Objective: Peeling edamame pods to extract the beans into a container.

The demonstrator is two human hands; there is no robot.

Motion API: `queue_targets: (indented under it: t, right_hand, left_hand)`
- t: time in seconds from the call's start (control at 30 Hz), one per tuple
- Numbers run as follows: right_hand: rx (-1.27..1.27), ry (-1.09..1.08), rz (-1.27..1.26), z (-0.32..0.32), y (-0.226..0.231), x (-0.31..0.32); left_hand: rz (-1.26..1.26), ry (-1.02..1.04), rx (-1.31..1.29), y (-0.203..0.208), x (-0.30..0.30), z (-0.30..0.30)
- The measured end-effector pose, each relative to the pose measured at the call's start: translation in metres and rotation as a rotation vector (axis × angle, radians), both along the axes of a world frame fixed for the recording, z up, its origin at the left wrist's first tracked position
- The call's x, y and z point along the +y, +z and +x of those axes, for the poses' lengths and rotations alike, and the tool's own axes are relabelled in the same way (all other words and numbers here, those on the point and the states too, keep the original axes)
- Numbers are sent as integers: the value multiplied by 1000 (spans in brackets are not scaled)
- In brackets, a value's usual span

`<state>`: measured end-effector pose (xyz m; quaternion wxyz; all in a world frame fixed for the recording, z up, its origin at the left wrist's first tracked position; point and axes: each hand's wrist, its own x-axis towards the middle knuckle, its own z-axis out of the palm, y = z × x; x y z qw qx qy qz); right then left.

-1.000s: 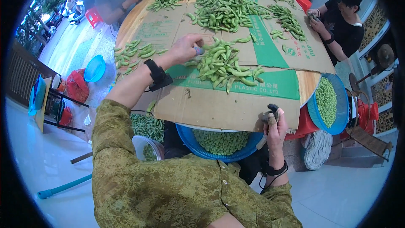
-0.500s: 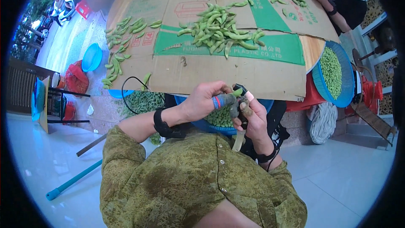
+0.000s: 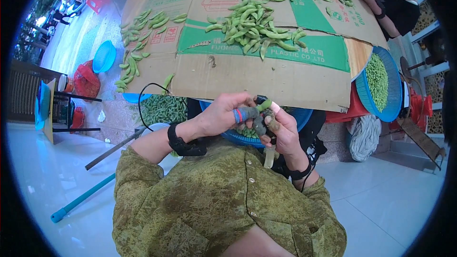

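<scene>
Frame centre: we see left hand (image 3: 220, 114) and right hand (image 3: 287, 134), grips pinching one green soybean pod (image 3: 264, 105). Pod pile (image 3: 254, 26) at upper centre.

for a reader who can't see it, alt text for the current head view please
A person's left hand and right hand hold a green pod over a blue basket of shelled beans. Beyond, heaped pods lie on cardboard spread over a table, with a co-worker in black at right.

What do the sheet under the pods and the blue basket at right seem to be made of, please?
Sheet: likely matte cardboard, from its brown, printed panels and creases. Blue basket: probably smooth plastic, given its even colour and moulded look.
</scene>
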<state>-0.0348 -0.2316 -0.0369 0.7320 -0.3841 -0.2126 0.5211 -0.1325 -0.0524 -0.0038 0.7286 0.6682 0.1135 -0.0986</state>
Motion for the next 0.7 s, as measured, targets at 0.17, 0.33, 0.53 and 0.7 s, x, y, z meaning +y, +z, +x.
queue_targets:
  t: [0.17,0.33,0.53,0.7]
  right_hand:
    - [30,-10,17,0,7,0]
    - [-13,-102,-33,-3,7,1]
    - [80,-71,7,2,2,-3]
    - [208,-24,31,4,9,-3]
  left_hand:
    - [-2,26,-48,-9,-1,-2]
    - [612,124,-609,-30,-3,4]
    - [-72,0,-162,-23,5,7]
    - [-624,3,-3,-34,1,10]
